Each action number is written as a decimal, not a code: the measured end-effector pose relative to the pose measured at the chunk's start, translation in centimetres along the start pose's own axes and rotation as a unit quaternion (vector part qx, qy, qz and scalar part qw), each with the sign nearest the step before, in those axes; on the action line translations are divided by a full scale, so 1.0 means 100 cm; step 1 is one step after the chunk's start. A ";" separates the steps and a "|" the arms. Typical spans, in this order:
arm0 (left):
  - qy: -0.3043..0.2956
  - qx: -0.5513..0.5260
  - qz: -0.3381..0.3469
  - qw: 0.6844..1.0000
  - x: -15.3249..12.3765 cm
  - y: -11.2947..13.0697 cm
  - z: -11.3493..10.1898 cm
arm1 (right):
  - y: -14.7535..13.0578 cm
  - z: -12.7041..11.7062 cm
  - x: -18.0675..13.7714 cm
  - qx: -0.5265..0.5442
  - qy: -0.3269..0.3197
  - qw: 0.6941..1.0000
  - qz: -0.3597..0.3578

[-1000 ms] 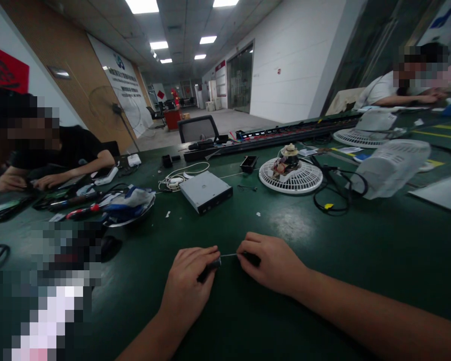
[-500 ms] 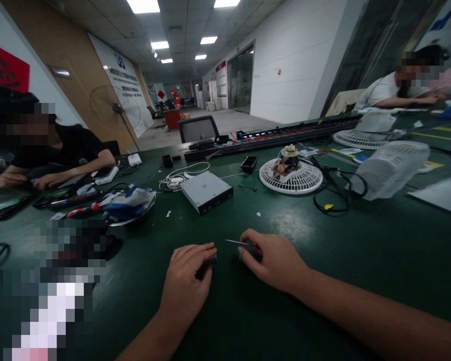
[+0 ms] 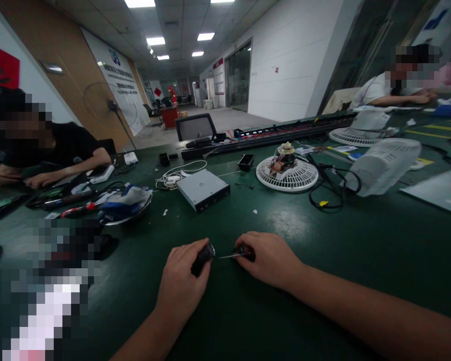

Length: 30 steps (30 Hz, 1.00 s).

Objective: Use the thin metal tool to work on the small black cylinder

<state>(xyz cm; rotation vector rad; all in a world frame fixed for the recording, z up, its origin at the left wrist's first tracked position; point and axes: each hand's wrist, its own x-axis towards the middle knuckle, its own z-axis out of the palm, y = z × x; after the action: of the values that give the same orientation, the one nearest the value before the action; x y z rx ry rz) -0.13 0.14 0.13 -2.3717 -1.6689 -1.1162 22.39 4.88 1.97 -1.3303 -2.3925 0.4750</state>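
My left hand (image 3: 180,273) is closed around a short black cylinder (image 3: 201,261), which has a shiny round rim at its right end and looks like a small flashlight. Opposite it, my right hand (image 3: 268,255) grips a thin metal tool (image 3: 229,256) with a dark handle; its exact kind is unclear. The tool's tip points left, close to the cylinder's rimmed end, with a small gap between them. Fingers hide part of both items. Beyond my hands lies a grey optical disc drive (image 3: 203,188) on the green table (image 3: 225,321).
A white fan grille with a motor (image 3: 286,173), a black cable (image 3: 325,203) and a white plastic housing (image 3: 385,165) sit at the right. To the left is a dish with blue cloth (image 3: 126,203). Co-workers sit at the far left and far right.
My left hand has turned the black cylinder so its rimmed end shows. The metal tool has come lower and nearer to it. The view has shifted slightly.
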 end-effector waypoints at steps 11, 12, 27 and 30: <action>-0.014 -0.084 0.092 0.992 0.000 0.004 -0.005 | -0.002 0.005 -0.004 0.265 0.025 0.955 -0.128; -0.020 -0.095 0.105 0.990 0.000 0.005 -0.005 | -0.002 0.006 -0.003 0.271 0.029 0.952 -0.139; -0.081 -0.169 0.191 0.964 0.003 0.011 -0.007 | -0.004 0.006 -0.002 0.262 -0.019 0.962 -0.074; -0.058 -0.162 0.136 0.976 0.001 0.010 -0.006 | -0.004 0.003 -0.004 0.273 -0.001 0.958 -0.093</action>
<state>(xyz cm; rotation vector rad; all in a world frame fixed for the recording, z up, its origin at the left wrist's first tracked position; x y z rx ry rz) 0.38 -0.44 1.01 -2.8058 -1.2090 -1.3030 22.09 4.32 1.81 -0.8499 -2.1306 0.9895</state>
